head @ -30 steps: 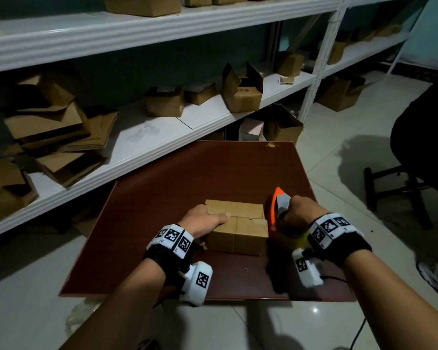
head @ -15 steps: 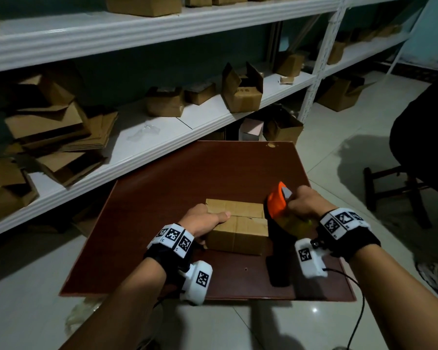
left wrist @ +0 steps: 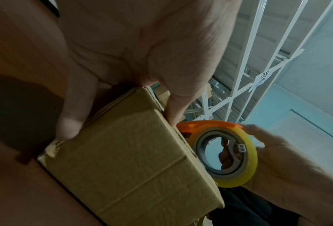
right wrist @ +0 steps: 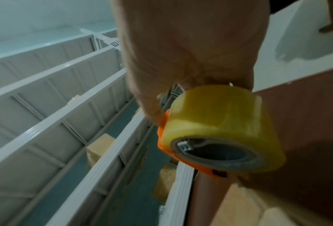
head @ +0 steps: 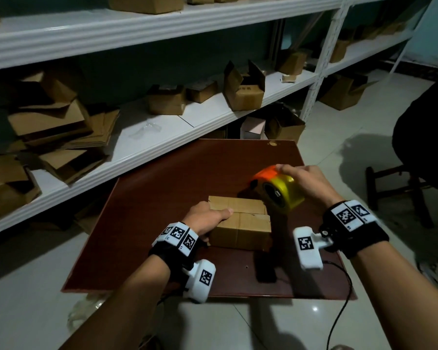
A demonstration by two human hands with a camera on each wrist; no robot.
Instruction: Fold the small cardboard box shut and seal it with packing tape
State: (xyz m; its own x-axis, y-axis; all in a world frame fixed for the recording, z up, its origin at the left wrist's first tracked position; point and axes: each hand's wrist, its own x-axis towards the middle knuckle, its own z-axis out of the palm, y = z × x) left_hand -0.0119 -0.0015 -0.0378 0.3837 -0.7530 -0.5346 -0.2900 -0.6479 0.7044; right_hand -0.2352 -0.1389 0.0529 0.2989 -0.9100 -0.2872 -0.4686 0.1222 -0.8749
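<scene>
A small cardboard box (head: 240,222) (left wrist: 134,165) sits with its flaps folded down on the dark red table (head: 162,203). My left hand (head: 208,218) (left wrist: 123,61) grips its left end, thumb lying along the top seam and fingers down the side. My right hand (head: 306,183) (right wrist: 188,50) holds a yellow tape roll (head: 282,195) (left wrist: 227,154) (right wrist: 221,126) in an orange dispenser (head: 263,173) (right wrist: 163,134), lifted above the box's far right corner. A corner of the box (right wrist: 239,204) shows below the roll in the right wrist view.
White shelving (head: 162,132) with several open and flattened cardboard boxes (head: 58,127) runs along the table's far side. A dark stool (head: 400,188) and a seated person (head: 425,137) are at the right. A cable (head: 339,311) hangs off the table's near right corner.
My right hand has lifted the tape dispenser from beside the box's right end, up and away toward the far right, and tilted it. The left hand and box stayed put.
</scene>
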